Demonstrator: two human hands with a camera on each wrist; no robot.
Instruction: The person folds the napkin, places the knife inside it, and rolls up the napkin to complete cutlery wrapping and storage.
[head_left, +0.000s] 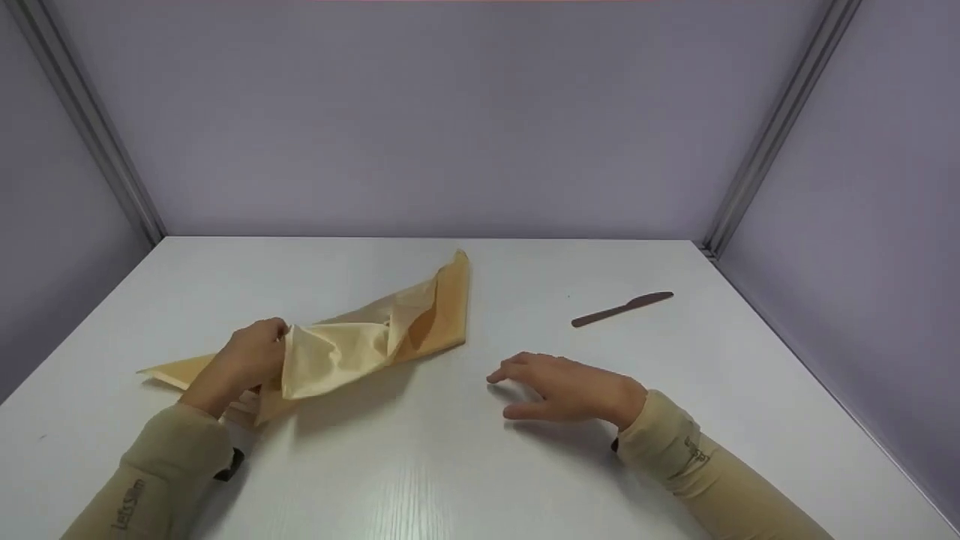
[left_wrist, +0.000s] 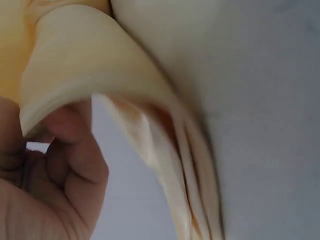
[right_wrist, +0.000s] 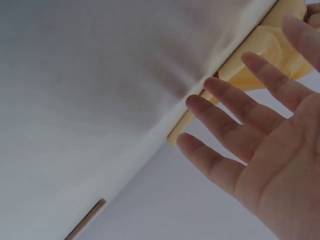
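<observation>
1. A white, faintly grained table (head_left: 480, 465) is seen enclosed by plain lavender-grey walls (head_left: 450, 112), with metal corner posts at 10 and 2 o'clock.
2. A pale yellow cloth napkin (head_left: 375, 341), smooth and slightly glossy, is spread left of centre in a long crumpled triangle; its long axis runs from 8 o'clock to 2 o'clock, its tip pointing toward the back wall.
3. One folded edge is pinched by the left hand (head_left: 244, 360), fingers curled round the fabric.
4. The right hand (head_left: 570, 390) is held just above the table, fingers straight and spread, apart from the napkin.
5. A slim brown wooden knife (head_left: 622, 308) lies at 2 o'clock.
</observation>
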